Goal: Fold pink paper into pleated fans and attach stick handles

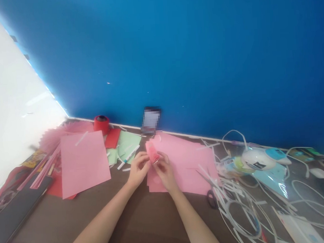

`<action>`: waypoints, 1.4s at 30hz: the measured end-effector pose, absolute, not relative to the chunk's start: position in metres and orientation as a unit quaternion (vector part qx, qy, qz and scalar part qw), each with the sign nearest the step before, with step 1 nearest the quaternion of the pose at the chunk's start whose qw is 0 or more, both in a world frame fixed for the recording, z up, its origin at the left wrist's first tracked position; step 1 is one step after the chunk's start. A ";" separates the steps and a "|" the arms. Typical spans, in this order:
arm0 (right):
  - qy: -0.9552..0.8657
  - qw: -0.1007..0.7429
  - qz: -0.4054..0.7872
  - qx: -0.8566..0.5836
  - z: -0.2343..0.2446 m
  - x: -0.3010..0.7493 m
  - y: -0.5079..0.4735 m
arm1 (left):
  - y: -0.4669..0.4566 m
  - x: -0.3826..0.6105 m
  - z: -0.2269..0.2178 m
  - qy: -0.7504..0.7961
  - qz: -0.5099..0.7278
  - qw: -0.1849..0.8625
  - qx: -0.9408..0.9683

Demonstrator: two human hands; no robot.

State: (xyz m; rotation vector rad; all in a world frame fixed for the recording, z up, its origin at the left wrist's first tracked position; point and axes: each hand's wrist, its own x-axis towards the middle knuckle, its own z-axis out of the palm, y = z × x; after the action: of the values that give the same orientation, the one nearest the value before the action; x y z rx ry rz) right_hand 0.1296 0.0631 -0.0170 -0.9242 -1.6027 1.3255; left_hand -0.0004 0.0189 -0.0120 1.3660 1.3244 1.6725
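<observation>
My left hand (pixel 138 169) and my right hand (pixel 164 172) meet over the brown table (pixel 136 223), both pinched on a small pleated piece of pink paper (pixel 153 154) held just above the surface. The left fingers grip its left edge, the right fingers its lower right. Under and behind my hands lies a stack of pink paper sheets (pixel 187 164).
A single pink sheet (pixel 83 162) lies to the left, with red paper, green paper (pixel 128 142), a marker (pixel 129 157) and a red tape roll (pixel 101 123) behind. Scissors (pixel 211 198), white paper strips (pixel 240 208) and white cables lie right. A dark tablet (pixel 15 213) sits far left. A blue wall stands behind.
</observation>
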 end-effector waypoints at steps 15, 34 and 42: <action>-0.542 0.475 0.599 -0.348 -0.019 0.131 0.066 | 0.023 -0.001 -0.026 0.548 0.568 0.087 0.608; -0.477 0.496 0.658 -0.307 -0.026 0.136 0.074 | 0.021 0.000 -0.026 0.563 0.417 0.071 0.710; -0.423 0.510 0.671 -0.332 -0.028 0.136 0.074 | 0.019 0.000 -0.018 0.538 0.427 0.120 0.717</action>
State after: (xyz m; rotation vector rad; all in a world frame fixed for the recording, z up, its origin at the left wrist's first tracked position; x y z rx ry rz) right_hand 0.1355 0.0739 -0.0277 -0.8002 -1.0186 1.6158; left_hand -0.0002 0.0194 -0.0184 2.0955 1.5731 1.2465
